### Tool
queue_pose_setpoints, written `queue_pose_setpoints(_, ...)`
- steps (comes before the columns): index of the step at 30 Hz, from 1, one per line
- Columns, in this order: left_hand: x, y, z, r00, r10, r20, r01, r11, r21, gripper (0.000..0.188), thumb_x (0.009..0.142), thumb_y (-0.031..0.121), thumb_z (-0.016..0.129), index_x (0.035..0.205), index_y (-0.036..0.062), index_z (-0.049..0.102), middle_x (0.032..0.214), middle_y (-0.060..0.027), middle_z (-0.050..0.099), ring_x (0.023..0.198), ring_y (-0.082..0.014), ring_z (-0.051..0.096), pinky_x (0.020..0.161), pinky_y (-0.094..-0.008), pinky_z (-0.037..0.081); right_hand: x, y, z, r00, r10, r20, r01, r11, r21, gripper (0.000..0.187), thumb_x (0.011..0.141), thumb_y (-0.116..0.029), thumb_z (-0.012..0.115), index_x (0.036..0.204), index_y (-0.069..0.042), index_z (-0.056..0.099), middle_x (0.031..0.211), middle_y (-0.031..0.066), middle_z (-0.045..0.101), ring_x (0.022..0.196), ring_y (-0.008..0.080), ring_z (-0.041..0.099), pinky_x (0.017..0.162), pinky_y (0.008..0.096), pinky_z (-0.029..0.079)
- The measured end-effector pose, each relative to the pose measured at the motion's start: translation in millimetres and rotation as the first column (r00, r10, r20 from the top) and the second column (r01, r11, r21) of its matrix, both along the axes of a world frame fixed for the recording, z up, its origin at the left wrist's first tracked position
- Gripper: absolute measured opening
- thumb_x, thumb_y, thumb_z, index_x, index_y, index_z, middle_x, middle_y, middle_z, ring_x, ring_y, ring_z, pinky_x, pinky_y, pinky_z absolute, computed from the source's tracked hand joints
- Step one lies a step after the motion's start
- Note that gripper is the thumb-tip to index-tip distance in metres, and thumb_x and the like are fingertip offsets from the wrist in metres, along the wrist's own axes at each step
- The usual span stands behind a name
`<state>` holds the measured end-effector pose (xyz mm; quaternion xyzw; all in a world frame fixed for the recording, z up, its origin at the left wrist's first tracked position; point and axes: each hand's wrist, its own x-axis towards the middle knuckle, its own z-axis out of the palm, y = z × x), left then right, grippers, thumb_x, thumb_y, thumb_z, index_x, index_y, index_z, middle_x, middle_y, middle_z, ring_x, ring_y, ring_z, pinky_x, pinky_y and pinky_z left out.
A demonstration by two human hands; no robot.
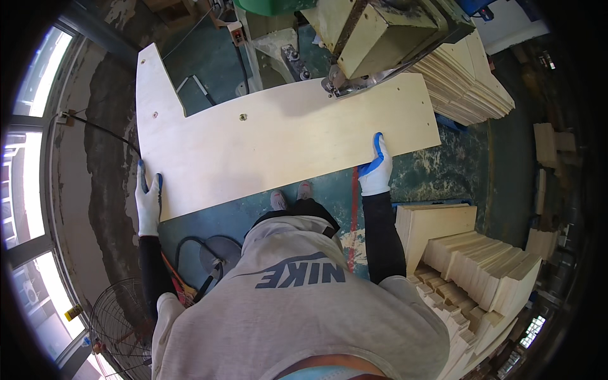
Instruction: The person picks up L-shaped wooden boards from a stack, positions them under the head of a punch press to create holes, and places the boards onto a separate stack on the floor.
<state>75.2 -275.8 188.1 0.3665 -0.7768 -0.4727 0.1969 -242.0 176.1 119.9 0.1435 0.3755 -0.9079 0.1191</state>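
In the head view, holds a large pale wooden panel (285, 133) in 2 gloved hands, out in front of the body, above the blue-green floor (437, 171) and just beyond 2 shoes (278, 201). Clasps the left edge close to the near corner with the left hand (149, 199), pointing the fingers to the far side. Clasps the near edge toward the right end with the right hand (378, 171), laying a blue-coated thumb on the top face and tucking most of the fingers out of sight. Has the far edge of the panel at the metal foot (345, 90) of a worn cream-coloured machine (392, 44); cannot tell whether touching. Shows a deep notch at the far left of the panel, 3 small dark-centred spots toward the left and middle, and tiny dark dots near the right end. Wears a grey top (304, 310) over dark sleeves (383, 234). Has a stack of pale boards (465, 82) to the far right, beyond the panel, and more piled wooden pieces (475, 272) to the near right, beside the right forearm. Has a wire-caged fan (120, 323) at the near left, close to windows (28, 158) along the left wall.
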Motion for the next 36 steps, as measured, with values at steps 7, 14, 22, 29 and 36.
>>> queue_pose_setpoints(7, -6.8, -4.9, 8.9, 0.998, -0.045, 0.045, 0.043, 0.998, 0.035, 0.067, 0.103, 0.012, 0.059, 0.159, -0.0048, 0.024, 0.165, -0.0169, 0.03, 0.151, -0.0211, 0.03, 0.121, -0.0319, 0.026, 4.3, 0.9, -3.3, 1.0, -0.018, 0.006, 0.018, 1.0, -0.018, 0.038, 0.105, -0.019, 0.056, 0.138, -0.002, 0.054, 0.13, 0.0099, 0.063, 0.12, 0.0228, 0.063, 0.101, 0.0388, 0.053)
queue_pose_setpoints(14, -18.4, 0.5, 5.2, 0.997, 0.032, -0.073, -0.023, 0.993, 0.113, 0.069, 0.1, 0.008, 0.063, 0.158, -0.0043, 0.027, 0.161, -0.0148, 0.035, 0.14, -0.0184, 0.044, 0.113, -0.0286, 0.038, 4.9, -4.4, -3.7, 0.998, -0.045, -0.052, 0.046, 0.998, 0.032, 0.041, 0.106, -0.027, 0.055, 0.139, -0.002, 0.054, 0.134, 0.0099, 0.063, 0.122, 0.024, 0.062, 0.105, 0.0391, 0.049)
queue_pose_setpoints(22, -13.4, -0.8, -5.6, 0.988, 0.092, -0.124, -0.08, 0.992, 0.093, 0.072, 0.097, 0.008, 0.068, 0.157, -0.0055, 0.03, 0.161, -0.0153, 0.036, 0.14, -0.0196, 0.045, 0.114, -0.0293, 0.038, 6.1, -0.4, 8.8, 0.999, 0.029, 0.029, -0.029, 1.0, 0.009, 0.039, 0.104, -0.026, 0.06, 0.137, -0.006, 0.056, 0.133, 0.0086, 0.063, 0.122, 0.0209, 0.061, 0.105, 0.0399, 0.05)
queue_pose_setpoints(29, -17.7, 2.6, -0.8, 0.994, 0.05, -0.097, -0.044, 0.997, 0.062, 0.069, 0.098, 0.007, 0.066, 0.156, -0.0054, 0.031, 0.163, -0.0142, 0.035, 0.143, -0.0193, 0.041, 0.114, -0.0286, 0.037, -3.0, 43.5, 37.4, 0.872, -0.451, -0.194, 0.489, 0.832, 0.264, 0.048, 0.096, -0.023, 0.073, 0.129, 0.002, 0.049, 0.124, 0.0116, 0.061, 0.111, 0.0212, 0.062, 0.092, 0.0359, 0.054)
queue_pose_setpoints(36, 2.4, -2.0, -10.6, 0.987, 0.094, -0.134, -0.083, 0.993, 0.085, 0.069, 0.098, 0.006, 0.065, 0.157, -0.0046, 0.031, 0.164, -0.0134, 0.033, 0.148, -0.0204, 0.035, 0.116, -0.0299, 0.035, -104.0, 56.8, 157.6, 0.584, -0.37, -0.722, 0.679, 0.71, 0.185, 0.03, 0.105, -0.019, 0.06, 0.125, 0.002, 0.055, 0.12, 0.0104, 0.063, 0.105, 0.0166, 0.061, 0.096, 0.0325, 0.05)
